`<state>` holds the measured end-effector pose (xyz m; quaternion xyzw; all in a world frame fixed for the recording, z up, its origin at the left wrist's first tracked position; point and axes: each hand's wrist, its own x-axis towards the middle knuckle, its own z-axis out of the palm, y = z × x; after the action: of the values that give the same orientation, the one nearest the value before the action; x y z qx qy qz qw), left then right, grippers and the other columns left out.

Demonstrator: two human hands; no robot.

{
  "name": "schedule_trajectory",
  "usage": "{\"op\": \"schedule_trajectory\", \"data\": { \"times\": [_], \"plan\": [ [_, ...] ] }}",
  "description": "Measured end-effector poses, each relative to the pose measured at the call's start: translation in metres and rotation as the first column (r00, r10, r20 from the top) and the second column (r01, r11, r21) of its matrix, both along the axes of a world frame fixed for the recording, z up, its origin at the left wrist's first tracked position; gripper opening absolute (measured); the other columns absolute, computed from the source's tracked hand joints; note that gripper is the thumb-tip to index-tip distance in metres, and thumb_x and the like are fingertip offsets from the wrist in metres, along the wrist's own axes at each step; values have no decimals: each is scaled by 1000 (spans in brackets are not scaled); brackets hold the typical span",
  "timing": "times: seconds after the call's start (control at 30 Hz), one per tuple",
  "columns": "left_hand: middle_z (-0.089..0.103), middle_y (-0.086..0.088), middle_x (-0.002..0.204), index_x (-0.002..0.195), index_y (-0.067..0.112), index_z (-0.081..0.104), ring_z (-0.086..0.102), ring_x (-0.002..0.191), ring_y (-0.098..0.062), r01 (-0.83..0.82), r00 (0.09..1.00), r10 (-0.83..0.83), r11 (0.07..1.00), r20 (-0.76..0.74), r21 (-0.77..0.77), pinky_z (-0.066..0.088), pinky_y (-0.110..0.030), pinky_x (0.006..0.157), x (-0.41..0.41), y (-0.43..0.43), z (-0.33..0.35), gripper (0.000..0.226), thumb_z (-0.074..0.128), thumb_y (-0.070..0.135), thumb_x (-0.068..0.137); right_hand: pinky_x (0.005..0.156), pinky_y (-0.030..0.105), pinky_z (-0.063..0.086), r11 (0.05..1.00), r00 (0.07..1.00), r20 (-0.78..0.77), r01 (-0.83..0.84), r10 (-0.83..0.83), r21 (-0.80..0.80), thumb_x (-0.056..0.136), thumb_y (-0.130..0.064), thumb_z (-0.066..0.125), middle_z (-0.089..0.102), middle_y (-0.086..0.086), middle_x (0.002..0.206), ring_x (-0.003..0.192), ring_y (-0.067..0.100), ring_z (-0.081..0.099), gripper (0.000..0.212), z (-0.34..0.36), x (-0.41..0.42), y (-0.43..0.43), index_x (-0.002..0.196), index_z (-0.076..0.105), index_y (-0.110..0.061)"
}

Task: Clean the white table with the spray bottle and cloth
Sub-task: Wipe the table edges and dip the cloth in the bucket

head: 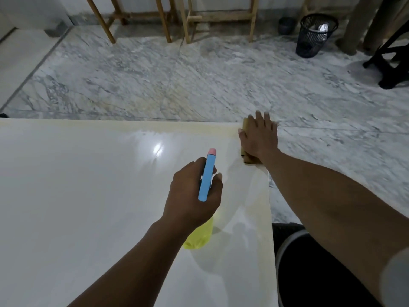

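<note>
Tan cloth (245, 159) at the far right corner of the white table (88, 196), pinned flat under the right hand (259, 138). Fingers spread, palm pressed down, fingertips reaching past the table's far edge; only two slips of cloth showing, one beside the thumb and one by the wrist. Long axis of the cloth apparently running along the table's right edge, toward and away from the body, though mostly hidden.

Spray bottle (199, 238) nearer the body, over the table's right half and left of the cloth, well apart from it. Yellow body hanging below the left hand (194, 191), blue trigger head with pink nozzle tip aimed away, toward the table's far edge. Left hand wrapped closed around the neck, one finger curled in front at the trigger.

Judged step: wiping the corner, with spraying on hold. Whole left stretch of the table lying leftward of both hands, so next stroke probably a sweep left from the corner. Risk: cloth slipping over the far edge.
</note>
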<state>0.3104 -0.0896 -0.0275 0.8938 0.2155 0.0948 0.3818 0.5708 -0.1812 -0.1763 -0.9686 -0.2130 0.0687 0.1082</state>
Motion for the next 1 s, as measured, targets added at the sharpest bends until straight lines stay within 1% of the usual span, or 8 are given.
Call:
{"op": "schedule_trajectory", "data": {
  "times": [0.13, 0.23, 0.33, 0.5, 0.57, 0.73, 0.83, 1.0],
  "plan": [
    [69, 1, 82, 97, 19, 63, 68, 66, -24, 11, 1000, -10, 999, 21, -46, 61, -36, 69, 1, -3, -9, 25, 60, 42, 90, 121, 57, 15, 995, 998, 57, -2, -4, 99, 99, -45, 27, 21, 10, 164, 153, 32, 7, 63, -23, -4, -3, 154, 25, -15],
    [69, 2, 85, 99, 20, 63, 70, 68, -25, 3, 1000, -3, 998, 6, -66, 64, -43, 69, -3, -6, -14, 26, 61, 43, 89, 120, 56, 18, 992, 998, 68, -6, -3, 130, 99, -42, 28, 22, 11, 163, 153, 33, 8, 62, -24, -4, -4, 153, 26, -13],
    [70, 1, 84, 97, 21, 61, 69, 67, -24, 21, 1000, -21, 998, -4, -60, 63, -40, 70, -9, -10, -13, 23, 60, 42, 89, 121, 55, 16, 991, 997, 72, -7, -3, 136, 99, -38, 28, 20, 12, 164, 153, 34, 7, 62, -25, -8, -7, 154, 24, -11],
    [69, 2, 84, 97, 19, 62, 65, 68, -19, 53, 998, -54, 998, -30, -29, 52, -20, 66, -22, -18, -17, 19, 63, 37, 91, 123, 52, 13, 990, 998, 59, 17, -25, 140, 99, -37, 25, 16, 12, 165, 153, 33, 5, 64, -26, -40, -19, 156, 21, -10],
    [69, 2, 83, 97, 18, 63, 63, 69, -18, 57, 998, -58, 998, -35, -23, 49, -18, 66, -28, -23, -18, 20, 64, 37, 91, 123, 51, 12, 990, 998, 53, 18, -25, 136, 98, -38, 24, 15, 12, 166, 153, 32, 5, 65, -26, -61, -25, 156, 21, -10],
    [70, -2, 85, 97, 20, 60, 69, 71, -24, 89, 995, -91, 994, -32, -66, 58, -27, 70, -50, -39, -14, 24, 58, 42, 88, 123, 51, 14, 992, 998, 52, 36, -43, 121, 98, -38, 26, 16, 11, 165, 153, 32, 8, 65, -26, -113, -45, 156, 21, -11],
    [70, -5, 87, 96, 19, 60, 67, 75, -25, 111, 993, -113, 993, -30, -49, 56, -27, 72, -66, -48, -10, 25, 57, 42, 87, 123, 51, 15, 991, 998, 43, 45, -50, 123, 99, -37, 28, 16, 12, 165, 153, 32, 8, 63, -28, -156, -62, 156, 21, -11],
    [68, -5, 82, 97, 13, 64, 66, 71, -25, 154, 988, -154, 988, 8, -7, 61, -39, 71, -116, -68, 0, 29, 58, 39, 88, 122, 52, 19, 992, 997, 49, 56, -62, 112, 97, -38, 24, 19, 13, 164, 153, 33, 10, 64, -28, -243, -95, 155, 23, -10]
  ]
}}
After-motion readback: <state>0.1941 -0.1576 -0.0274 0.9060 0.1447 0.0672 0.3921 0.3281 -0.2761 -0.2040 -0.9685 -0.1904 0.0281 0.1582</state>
